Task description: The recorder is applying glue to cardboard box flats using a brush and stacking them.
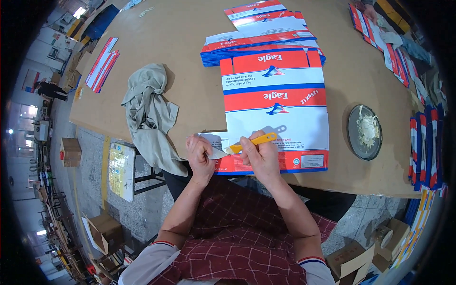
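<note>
A flat red, white and blue carton blank [275, 126] lies in front of me at the table's near edge. My right hand [262, 159] is closed round a brush with a yellow handle [264, 138], its bristles pointing left at a small flap of the blank. My left hand [201, 160], fingers curled, pinches the white tip of that flap [218, 153], which is lifted. To the right sits a round dark dish [353, 137] with pale paste in it.
More flat cartons [261, 40] are stacked behind the blank. A crumpled grey-green cloth [151, 107] drapes over the near-left table edge. Narrow folded cartons [102, 66] lie far left. At the far right, a person's hand [371, 14] is near other cartons [387, 52].
</note>
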The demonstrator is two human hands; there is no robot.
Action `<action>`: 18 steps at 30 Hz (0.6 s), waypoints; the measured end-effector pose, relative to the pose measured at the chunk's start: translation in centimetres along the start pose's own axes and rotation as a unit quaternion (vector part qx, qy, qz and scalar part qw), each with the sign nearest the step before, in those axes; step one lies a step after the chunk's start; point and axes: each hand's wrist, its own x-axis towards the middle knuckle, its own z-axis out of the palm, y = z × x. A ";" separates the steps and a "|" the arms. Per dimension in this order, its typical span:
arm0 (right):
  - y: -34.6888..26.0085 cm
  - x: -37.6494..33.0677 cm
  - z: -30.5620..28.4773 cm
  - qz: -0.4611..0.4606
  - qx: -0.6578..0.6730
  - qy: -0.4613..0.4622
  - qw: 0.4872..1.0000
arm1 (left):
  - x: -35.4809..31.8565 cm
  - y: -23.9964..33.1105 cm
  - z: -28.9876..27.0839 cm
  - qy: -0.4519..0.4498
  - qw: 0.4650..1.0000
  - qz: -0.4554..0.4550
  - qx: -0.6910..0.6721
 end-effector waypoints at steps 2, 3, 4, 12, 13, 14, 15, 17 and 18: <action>-0.3 -0.1 0.1 -0.011 -0.014 -0.012 1.000 | 0.0 0.1 -0.3 0.001 1.000 0.002 0.003; -0.5 0.0 -0.1 0.019 -0.010 -0.022 1.000 | 0.0 0.1 -0.2 0.004 1.000 -0.001 -0.002; -0.6 0.0 -0.4 0.049 -0.007 -0.031 0.998 | 0.1 0.1 -0.2 0.007 1.000 -0.003 -0.007; 0.2 -0.1 0.0 0.014 0.037 -0.001 0.999 | 0.1 0.2 0.0 0.005 1.000 0.002 -0.015; 0.3 0.0 0.0 -0.005 0.001 -0.015 1.000 | 0.2 0.2 0.1 0.004 1.000 0.002 -0.015; 0.2 0.0 -0.3 -0.007 0.000 -0.013 1.000 | 0.3 0.1 0.1 0.005 1.000 0.004 -0.017; 0.0 0.0 -0.9 0.031 0.051 -0.017 0.998 | 0.3 0.0 0.2 0.002 1.000 0.004 -0.017; -0.3 0.4 -1.2 0.065 0.100 -0.021 0.993 | 0.5 -0.1 0.2 0.002 1.000 0.007 -0.019; -0.1 0.5 -1.2 0.055 0.083 -0.007 0.995 | 0.5 -0.1 0.2 -0.003 1.000 0.000 -0.017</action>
